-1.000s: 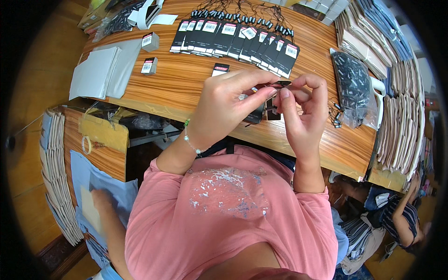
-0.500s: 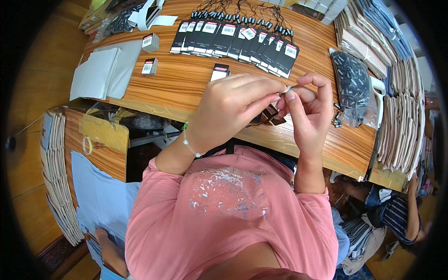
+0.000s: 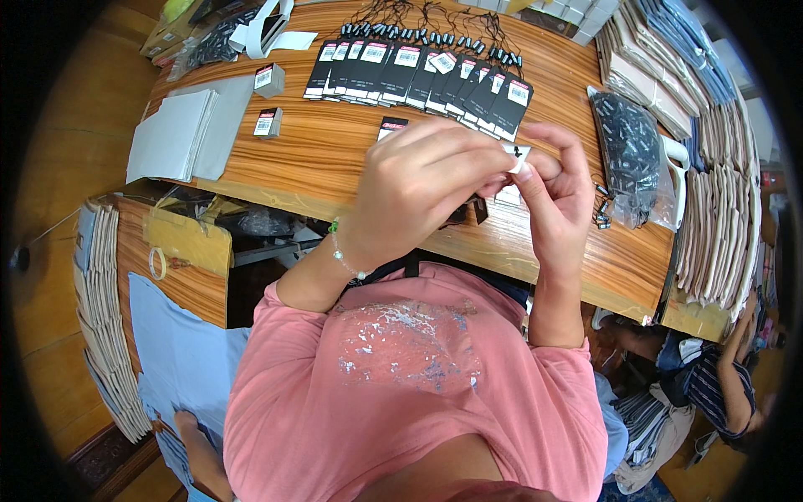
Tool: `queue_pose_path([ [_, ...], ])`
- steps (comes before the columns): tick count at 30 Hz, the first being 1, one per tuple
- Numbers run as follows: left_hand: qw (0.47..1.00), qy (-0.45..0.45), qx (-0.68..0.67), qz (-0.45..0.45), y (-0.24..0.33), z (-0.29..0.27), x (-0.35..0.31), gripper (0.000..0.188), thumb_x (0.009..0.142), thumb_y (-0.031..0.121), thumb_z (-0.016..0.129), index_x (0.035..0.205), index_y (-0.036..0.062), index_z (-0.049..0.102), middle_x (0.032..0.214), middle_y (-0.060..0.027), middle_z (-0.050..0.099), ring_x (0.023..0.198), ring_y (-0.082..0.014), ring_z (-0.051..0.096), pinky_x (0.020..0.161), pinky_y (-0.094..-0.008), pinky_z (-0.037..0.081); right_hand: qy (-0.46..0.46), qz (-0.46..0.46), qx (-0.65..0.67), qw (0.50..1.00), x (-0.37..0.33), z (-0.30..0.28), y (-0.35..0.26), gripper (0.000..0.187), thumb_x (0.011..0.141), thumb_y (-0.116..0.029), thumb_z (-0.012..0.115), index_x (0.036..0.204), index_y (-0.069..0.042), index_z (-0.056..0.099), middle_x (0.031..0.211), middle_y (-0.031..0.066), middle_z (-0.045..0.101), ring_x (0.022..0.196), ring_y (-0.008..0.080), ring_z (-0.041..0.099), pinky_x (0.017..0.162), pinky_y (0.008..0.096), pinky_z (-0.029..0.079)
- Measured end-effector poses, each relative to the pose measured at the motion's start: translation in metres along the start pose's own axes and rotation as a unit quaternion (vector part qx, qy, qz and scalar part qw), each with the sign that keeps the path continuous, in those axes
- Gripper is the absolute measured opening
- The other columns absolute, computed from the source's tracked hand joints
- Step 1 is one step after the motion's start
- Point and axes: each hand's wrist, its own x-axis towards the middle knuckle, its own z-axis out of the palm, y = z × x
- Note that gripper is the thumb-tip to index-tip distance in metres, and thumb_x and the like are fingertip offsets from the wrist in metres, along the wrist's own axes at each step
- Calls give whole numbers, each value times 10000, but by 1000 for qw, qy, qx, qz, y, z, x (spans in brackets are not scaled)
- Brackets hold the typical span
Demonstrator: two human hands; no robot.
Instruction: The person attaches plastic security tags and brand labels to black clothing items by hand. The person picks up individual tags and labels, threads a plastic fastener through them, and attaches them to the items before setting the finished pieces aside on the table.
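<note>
Reading the view as a clock face centred on the small white label point(image 3: 520, 155), with twelve at the top edge, the label sits between the fingertips of both hands, above the front part of the wood-grain table point(image 3: 335, 159). The left hand point(image 3: 418, 180) reaches in from eight o'clock, its thumb and fingers pinched closed on the label's left side, a bead bracelet point(image 3: 339, 251) around its wrist. The right hand point(image 3: 556, 197) comes up from five o'clock, thumb and curled fingers gripping the label's right side. A dark piece point(image 3: 481, 209) shows below the left fingers, mostly hidden. From ten round to twelve o'clock lies an overlapping row of black hang tags point(image 3: 410, 71) with dark cords. Two small label stacks point(image 3: 268, 123) stand well apart toward nine, nearer than the white sheets point(image 3: 171, 134). At three o'clock rests a clear plastic bag point(image 3: 623, 159) filled with black pieces, and loose black cord ends point(image 3: 602, 209) lie at four, just beside it. Folded garments point(image 3: 715, 217) are piled beyond the bag. Far out at eight, a co-worker's arm point(image 3: 203, 460) touches light-blue cloth point(image 3: 180, 343).
</note>
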Motion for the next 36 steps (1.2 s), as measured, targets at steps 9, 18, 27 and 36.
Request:
queue_pose_path([
  [9, 966, 2, 176, 191, -11, -5, 5, 226, 563, 187, 618, 781, 182, 678, 776, 51, 578, 734, -131, 513, 699, -307, 376, -20, 85, 152, 985, 3, -15, 12, 110, 852, -124, 521, 908, -30, 509, 985, 69, 535, 776, 84, 496, 706, 208, 391],
  [18, 990, -16, 35, 135, -35, 7, 3, 262, 572, 69, 628, 820, 135, 682, 808, 0, 561, 696, -150, 510, 597, -252, 408, 11, 0, 87, 996, 8, -23, 14, 107, 858, -123, 522, 874, -19, 538, 877, 44, 551, 770, 81, 481, 686, 202, 371],
  [27, 996, -31, -81, 32, -56, 33, 0, 202, 681, -55, 590, 865, 28, 598, 883, -88, 582, 803, -214, 588, 669, -278, 488, -8, -101, -123, 987, 9, -23, 2, 114, 856, -68, 513, 874, 37, 555, 840, 64, 573, 763, 112, 536, 695, 221, 425],
  [36, 848, -163, -453, -220, -54, 57, -6, 213, 834, 58, 524, 1041, 31, 484, 976, -69, 549, 904, -134, 555, 789, -265, 454, 29, -123, 22, 992, 18, -36, 4, 123, 868, -78, 492, 894, 34, 535, 826, 105, 571, 720, 136, 545, 682, 243, 448],
])
